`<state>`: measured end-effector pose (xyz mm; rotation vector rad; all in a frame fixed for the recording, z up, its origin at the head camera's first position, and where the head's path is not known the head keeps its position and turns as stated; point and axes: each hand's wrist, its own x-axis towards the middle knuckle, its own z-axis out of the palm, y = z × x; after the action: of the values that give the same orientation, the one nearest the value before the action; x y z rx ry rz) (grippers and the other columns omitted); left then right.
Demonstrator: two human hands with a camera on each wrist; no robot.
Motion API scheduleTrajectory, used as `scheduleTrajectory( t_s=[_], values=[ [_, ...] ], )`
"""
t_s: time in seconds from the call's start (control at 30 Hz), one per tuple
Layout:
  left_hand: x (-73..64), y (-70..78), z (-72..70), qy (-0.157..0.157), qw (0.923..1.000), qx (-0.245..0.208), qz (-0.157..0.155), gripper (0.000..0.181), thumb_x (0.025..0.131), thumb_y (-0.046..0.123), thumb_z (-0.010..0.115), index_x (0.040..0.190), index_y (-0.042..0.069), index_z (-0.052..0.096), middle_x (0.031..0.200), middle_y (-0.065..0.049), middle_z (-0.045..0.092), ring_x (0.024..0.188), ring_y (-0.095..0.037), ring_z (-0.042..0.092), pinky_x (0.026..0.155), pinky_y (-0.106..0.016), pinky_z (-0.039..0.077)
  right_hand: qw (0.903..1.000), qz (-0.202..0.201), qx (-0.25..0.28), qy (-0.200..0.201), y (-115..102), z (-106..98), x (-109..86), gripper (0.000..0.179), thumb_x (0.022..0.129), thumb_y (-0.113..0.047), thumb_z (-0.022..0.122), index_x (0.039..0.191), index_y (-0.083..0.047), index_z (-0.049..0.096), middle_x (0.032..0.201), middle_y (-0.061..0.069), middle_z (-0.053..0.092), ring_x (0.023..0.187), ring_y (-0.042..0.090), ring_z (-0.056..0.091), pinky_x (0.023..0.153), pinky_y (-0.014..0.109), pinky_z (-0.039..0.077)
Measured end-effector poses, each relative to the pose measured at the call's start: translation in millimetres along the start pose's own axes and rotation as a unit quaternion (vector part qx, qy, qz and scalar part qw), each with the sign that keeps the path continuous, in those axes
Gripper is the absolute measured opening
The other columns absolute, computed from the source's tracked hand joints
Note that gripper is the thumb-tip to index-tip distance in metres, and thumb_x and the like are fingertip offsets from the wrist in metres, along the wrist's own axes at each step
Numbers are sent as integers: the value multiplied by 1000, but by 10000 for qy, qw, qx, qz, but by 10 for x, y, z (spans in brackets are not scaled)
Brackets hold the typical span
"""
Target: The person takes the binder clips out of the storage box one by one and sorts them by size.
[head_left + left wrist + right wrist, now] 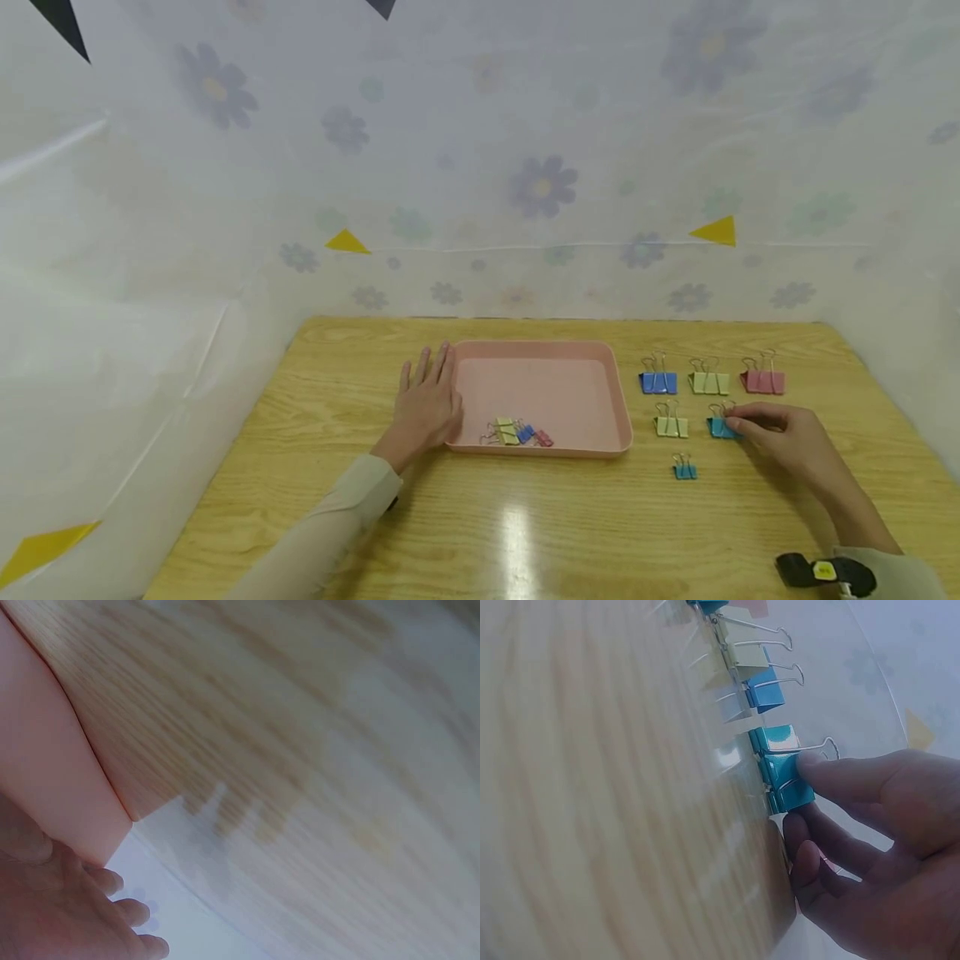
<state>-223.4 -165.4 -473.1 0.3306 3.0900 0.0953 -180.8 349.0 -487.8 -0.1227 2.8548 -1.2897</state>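
A pink tray [540,387] lies on the wooden table. My left hand [426,408] rests at its left rim with fingers extended; the left wrist view shows this hand [60,907] against the tray's side [45,735]. To the right of the tray, my right hand [791,437] pinches a teal binder clip [717,428] between thumb and fingers. Up close in the right wrist view, the clip [780,769] stands on the table, its wire handles upright, with the thumb on its face. A pale green binder clip [671,427] stands just left of it.
A back row holds a blue clip [658,383], a pale green clip [709,383] and a red clip [763,382]. A small teal clip [685,472] stands in front. Several small clips [507,432] lie inside the tray near its front wall. Floral sheeting [480,167] hangs behind the table.
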Motion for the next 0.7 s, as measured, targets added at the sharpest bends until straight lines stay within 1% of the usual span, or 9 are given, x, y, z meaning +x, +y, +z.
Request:
scheduleTrajectory(
  t_s=[0.13, 0.2, 0.27, 0.37, 0.43, 0.53, 0.6, 0.7],
  values=[
    [-2, 11, -16, -43, 10000, 39, -8, 64, 109, 29, 27, 166, 9, 6, 173, -7, 8, 157, -34, 7, 124, -59, 8, 10000, -48, 22, 9, 2, -6, 0, 31, 98, -23, 72, 116, 2, 76, 103, -2, 77, 88, -14, 59, 71, 11, 50],
    [1, 12, -19, -57, 10000, 70, -8, 64, 109, 29, 26, 166, 9, 5, 173, -6, 8, 157, -34, 7, 124, -58, 9, 9999, -90, -8, 65, 0, -22, -5, 32, 98, -24, 73, 116, 1, 76, 102, -7, 76, 88, -14, 59, 71, 11, 50],
    [-3, 10, -18, -75, 9999, 71, -8, 64, 109, 29, 25, 166, 9, 6, 173, -6, 8, 157, -34, 7, 124, -58, 8, 9999, -96, 49, 90, 8, -26, -16, 34, 98, -25, 72, 117, 2, 75, 102, -12, 75, 87, -12, 60, 70, 14, 51],
    [-11, 13, -27, -77, 10000, 45, 2, 64, 109, 29, 25, 166, 8, 6, 173, -7, 8, 157, -34, 7, 123, -59, 8, 9998, -44, 152, 149, 17, -50, -30, 40, 100, -28, 69, 123, 4, 71, 101, -19, 71, 84, -7, 63, 68, 17, 53],
    [-15, 15, -31, -70, 10000, 17, 11, 64, 109, 30, 25, 166, 8, 6, 172, -7, 9, 157, -34, 8, 123, -59, 8, 9996, 3, 233, 180, 2, -70, -37, 43, 102, -29, 67, 127, 6, 67, 101, -21, 70, 84, -5, 64, 68, 18, 53],
    [-24, 15, -38, -48, 10000, 6, 19, 64, 109, 29, 26, 166, 8, 7, 172, -7, 9, 157, -35, 8, 123, -59, 8, 9993, 26, 133, 344, -49, -118, -42, 45, 102, -33, 65, 129, 4, 65, 102, -27, 65, 87, -12, 59, 68, 15, 49],
    [-25, 13, -37, -28, 10000, 14, 22, 64, 109, 29, 26, 166, 8, 7, 172, -7, 9, 157, -34, 8, 123, -59, 8, 9987, -14, 122, 487, -97, -145, -49, 44, 102, -33, 65, 129, 2, 65, 104, -29, 62, 90, -14, 56, 68, 14, 48],
    [-25, 7, -36, 5, 10000, 34, 22, 64, 109, 29, 27, 166, 9, 6, 172, -7, 9, 157, -34, 8, 123, -59, 8, 9976, -111, 224, 640, -203, -166, -55, 40, 101, -32, 67, 128, -2, 66, 111, -28, 60, 93, -13, 56, 69, 13, 48]
  ],
)
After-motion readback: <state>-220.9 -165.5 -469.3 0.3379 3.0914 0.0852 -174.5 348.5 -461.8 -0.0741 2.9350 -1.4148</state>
